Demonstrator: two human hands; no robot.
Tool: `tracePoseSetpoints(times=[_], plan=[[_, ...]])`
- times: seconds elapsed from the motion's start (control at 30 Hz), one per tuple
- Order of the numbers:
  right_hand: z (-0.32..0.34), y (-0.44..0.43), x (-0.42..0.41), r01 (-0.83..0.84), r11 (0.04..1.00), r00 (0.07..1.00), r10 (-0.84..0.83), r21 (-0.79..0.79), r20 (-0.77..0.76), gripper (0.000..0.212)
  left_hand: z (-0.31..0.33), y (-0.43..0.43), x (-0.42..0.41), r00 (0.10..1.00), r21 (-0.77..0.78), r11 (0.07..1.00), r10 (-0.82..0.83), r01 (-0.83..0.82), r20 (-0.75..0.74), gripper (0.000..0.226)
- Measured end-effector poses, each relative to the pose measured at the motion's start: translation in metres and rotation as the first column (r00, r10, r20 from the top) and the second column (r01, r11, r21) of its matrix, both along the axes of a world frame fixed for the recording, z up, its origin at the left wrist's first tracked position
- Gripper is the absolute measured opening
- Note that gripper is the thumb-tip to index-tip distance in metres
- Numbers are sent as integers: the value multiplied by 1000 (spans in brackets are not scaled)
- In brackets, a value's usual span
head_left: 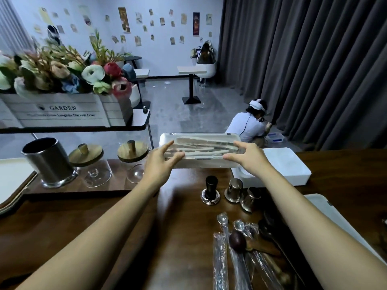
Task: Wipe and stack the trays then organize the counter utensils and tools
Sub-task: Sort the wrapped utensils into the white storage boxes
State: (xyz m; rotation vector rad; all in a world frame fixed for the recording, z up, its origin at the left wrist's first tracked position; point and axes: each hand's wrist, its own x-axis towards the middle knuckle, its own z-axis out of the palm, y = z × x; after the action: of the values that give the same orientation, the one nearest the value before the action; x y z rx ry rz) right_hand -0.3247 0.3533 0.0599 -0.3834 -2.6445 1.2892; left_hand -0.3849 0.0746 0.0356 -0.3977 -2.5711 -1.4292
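Holding a translucent tray between both hands at the far middle of the dark wooden surface, overlapping the left corner of a white tray. Pale long strips inside, too blurred to name. Lifted or resting: cannot tell.

Left hand at the tray's left end, forearm stretched in from the near left, fingers spread across the top, thumb along the near rim, pinching the tray. Right hand mirrored at the right end, forearm reaching in from the near right, fingers over the top, thumb pointing left along the near rim, likewise pinching.

Nearer, between the forearms: a black-handled tamper, metal cups just right of it, wrapped spoons at the near edge. Beside the right forearm, a second white tray.

To the left, a steel canister and glass jars with wooden lids. Above those, on a shelf, a white flower box lettered "GARDEN", a smaller line beneath ending "Laughter Harvest Love". Far right, a person crouching by a grey curtain.
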Motion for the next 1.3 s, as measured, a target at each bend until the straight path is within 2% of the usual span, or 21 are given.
tracePoseSetpoints(times=[0.13, 0.23, 0.37, 0.53, 0.77, 0.93, 1.3], plan=[[-9, -4, -14, -31, 998, 998, 28, 47, 63, 84, -19, -5, -10, 998, 2, 1000, -9, 9, 56, 68], [-13, -6, -25, -97, 992, 983, 83, 81, 165, 87, -31, -11, -15, 996, -27, 1000, -14, 17, 87, 72], [-15, -8, -36, -160, 972, 959, 112, 174, 259, 91, -43, -20, -20, 988, -126, 991, -14, 34, 153, 70], [-23, -11, -39, -224, 940, 926, 122, 259, 358, 93, -50, -20, -19, 989, -217, 976, 1, 31, 145, 71], [-28, -9, -41, -230, 903, 921, 82, 362, 381, 96, -54, -14, -7, 997, -331, 943, 13, 11, 72, 61], [-32, -9, -40, -231, 884, 919, 60, 406, 391, 96, -57, -10, -7, 996, -411, 911, -53, 19, -72, 46], [-31, -19, -26, -170, 958, 963, 112, 233, 244, 72, -52, -9, -2, 958, -504, 859, -213, 90, -193, 49]])
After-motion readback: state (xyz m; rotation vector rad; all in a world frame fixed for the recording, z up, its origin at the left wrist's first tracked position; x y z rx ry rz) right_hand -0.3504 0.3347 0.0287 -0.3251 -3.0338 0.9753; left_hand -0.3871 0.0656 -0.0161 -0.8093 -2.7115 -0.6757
